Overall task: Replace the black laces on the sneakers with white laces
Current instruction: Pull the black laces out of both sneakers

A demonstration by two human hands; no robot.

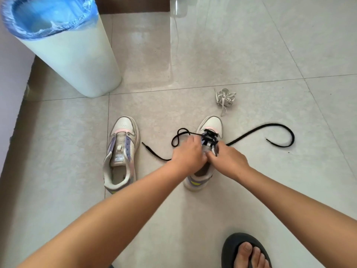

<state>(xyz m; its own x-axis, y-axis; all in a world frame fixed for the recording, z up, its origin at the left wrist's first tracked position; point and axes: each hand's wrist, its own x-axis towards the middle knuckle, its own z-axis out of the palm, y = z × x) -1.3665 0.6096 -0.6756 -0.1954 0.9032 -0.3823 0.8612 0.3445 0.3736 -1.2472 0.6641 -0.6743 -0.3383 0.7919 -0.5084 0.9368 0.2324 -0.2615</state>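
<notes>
2 sneakers on the tiled floor (pixel 251 190), toes pointing away from the person. Left sneaker (pixel 121 151) has 0 laces in it, tongue exposed, standing alone beside the other. Right sneaker (pixel 206 151) has the black lace (pixel 270 128) threaded only through the lower eyelets near the toe; upper eyelets bare. 1 black lace visible: one end trails left across the floor between the 2 shoes, with a loop just above the left hand, the other end runs right in a long curve and hooks back on itself. 1 bundle of white laces (pixel 225 98) lies on the floor just beyond the right sneaker's toe, apart from it, untouched; count inside the bundle cannot be told. 2 bare hands meet over the right sneaker's tongue area: left hand (pixel 188 151) fingers curled down on the lace at the eyelets, right hand (pixel 227 157) fingers curled, pinching at the shoe's upper by the lacing; exactly what it grasps is hidden. 1 white bin (pixel 77 60) with a blue bag liner stands far left. 1 foot in a black sandal (pixel 245 252) at the bottom right edge.
</notes>
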